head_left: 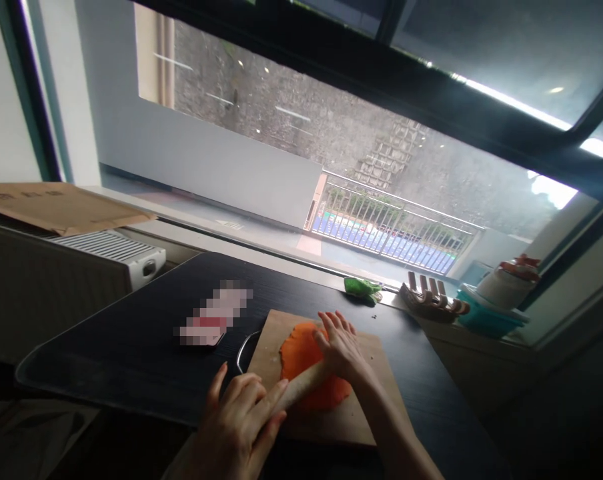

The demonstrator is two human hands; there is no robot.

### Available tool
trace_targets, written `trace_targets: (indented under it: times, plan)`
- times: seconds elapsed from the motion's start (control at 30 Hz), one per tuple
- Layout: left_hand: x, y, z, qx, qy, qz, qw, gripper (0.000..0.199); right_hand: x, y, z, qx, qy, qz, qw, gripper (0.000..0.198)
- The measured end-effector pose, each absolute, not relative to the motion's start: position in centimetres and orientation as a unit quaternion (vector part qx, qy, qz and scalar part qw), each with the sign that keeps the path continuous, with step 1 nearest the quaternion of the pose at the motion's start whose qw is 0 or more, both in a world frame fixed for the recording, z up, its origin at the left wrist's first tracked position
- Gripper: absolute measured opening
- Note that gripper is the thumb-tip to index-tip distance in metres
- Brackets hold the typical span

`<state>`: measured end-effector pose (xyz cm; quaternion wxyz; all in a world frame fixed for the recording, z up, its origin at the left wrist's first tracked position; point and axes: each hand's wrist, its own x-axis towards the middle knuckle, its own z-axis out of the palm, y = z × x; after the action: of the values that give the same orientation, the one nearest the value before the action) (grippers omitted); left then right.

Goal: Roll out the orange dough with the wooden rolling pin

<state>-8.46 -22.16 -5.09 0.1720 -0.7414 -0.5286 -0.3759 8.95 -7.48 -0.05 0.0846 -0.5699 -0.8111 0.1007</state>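
Note:
A pale wooden rolling pin [305, 385] lies slantwise across a flattened sheet of orange dough [297, 353], which looks like modelling clay or dough. Its near left end sits between the thumb and index finger of my left hand [239, 410], closed on it, while the other fingers stretch forward. My right hand [342, 347] presses on the far right end with the palm, fingers open, spread and reaching past the pin over the sheet's edge. Under the sheet is a wooden board [376, 400]. The end of the pin beneath my right palm is hidden.
The board rests on a dark table [131, 347]. A blurred-out pink object [216, 317] lies left, with a metal loop [240, 353] beside the board. A green crumpled item [362, 289], a brown rack [429, 300] and a teal container [486, 313] stand near the window. A radiator [111, 253] is left.

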Motion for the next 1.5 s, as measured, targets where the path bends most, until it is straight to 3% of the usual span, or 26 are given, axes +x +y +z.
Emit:
trace_targets:
  times: [0.2,0.43,0.57,0.9,1.23,1.5]
  plan:
    - [-9.8,-21.2,-5.5,-0.720,-0.557,-0.376,0.172,0.038,4.7,-4.3,0.8,-0.568,-0.814,0.111,0.051,0.063]
    - [-6.4,-23.9,-3.4,-0.767,-0.525,-0.347,0.126,0.043,13.0,-11.4,-1.4,-0.563,-0.816,0.051,0.123,0.052]
    - [-5.8,-24.1,-3.3,-0.767,-0.516,-0.359,0.131,0.039,15.1,-12.8,-1.8,-0.563,-0.821,0.030,0.091,0.054]
    - [-9.1,-21.2,-4.3,-0.723,-0.554,-0.373,0.177,0.030,4.0,-4.6,1.0,-0.547,-0.832,0.090,0.038,0.060]
    - [-5.7,-23.9,-3.2,-0.774,-0.521,-0.337,0.124,0.052,13.3,-11.0,-1.0,-0.556,-0.823,0.066,0.094,0.050]
    - [-7.3,-21.7,-4.0,-0.747,-0.528,-0.363,0.175,0.037,8.5,-7.2,0.0,-0.539,-0.837,0.069,0.066,0.051]
